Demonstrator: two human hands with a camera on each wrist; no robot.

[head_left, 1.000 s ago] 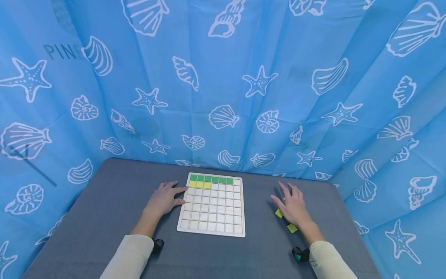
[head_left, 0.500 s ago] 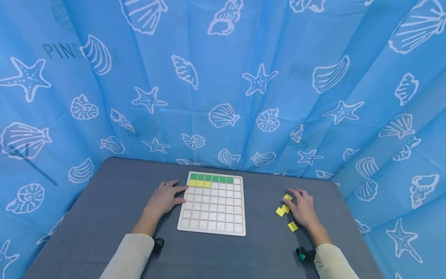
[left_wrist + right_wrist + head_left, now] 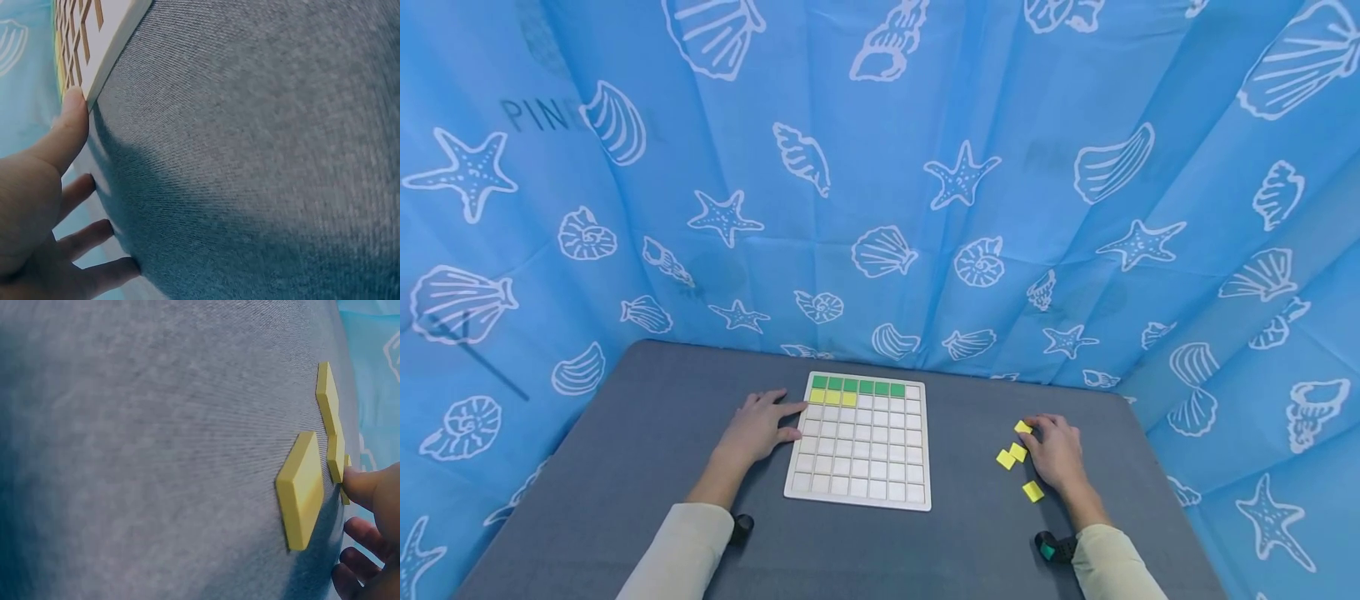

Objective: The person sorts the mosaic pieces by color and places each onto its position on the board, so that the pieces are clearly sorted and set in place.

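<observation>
A white grid board lies on the table, its top row mostly filled with green tiles and three yellow tiles starting the row below. My left hand touches the board's left edge with spread thumb and index finger; the thumb meets the rim in the left wrist view. At the right, my right hand pinches the farthest loose yellow tile between thumb and index finger. Beside that hand lie two yellow tiles touching, the left one included, and a nearer yellow tile.
Grey cloth covers the table. A blue curtain with white shell and starfish prints stands behind it and along both sides. A black strap sits at the right wrist, another black strap at the left.
My right hand has drawn back to the right from over the loose yellow tiles, uncovering them, and its thumb and index finger have closed on the farthest one. The left hand stays at the board.
</observation>
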